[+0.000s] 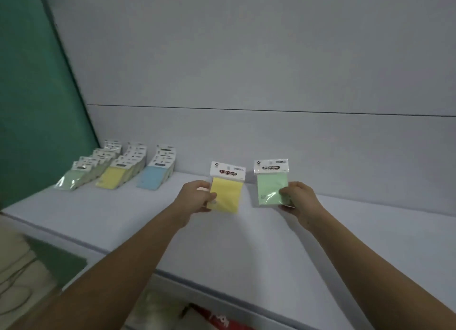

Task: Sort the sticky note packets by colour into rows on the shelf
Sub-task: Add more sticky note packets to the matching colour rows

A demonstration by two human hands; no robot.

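Observation:
My left hand (197, 195) pinches a yellow sticky note packet (227, 191) by its lower left edge and holds it upright over the white shelf (222, 243). My right hand (297, 196) pinches a green sticky note packet (270, 184) at its lower right corner, also upright. At the shelf's far left stand three sorted rows: green packets (81, 171), yellow packets (118, 171) and blue packets (158, 171), each row running back toward the wall.
A pale wall (271, 82) backs the shelf and a green panel (29, 95) closes its left end. Below the shelf's front edge lie a red-and-white bag (217, 317) and some cables on the floor (14, 280).

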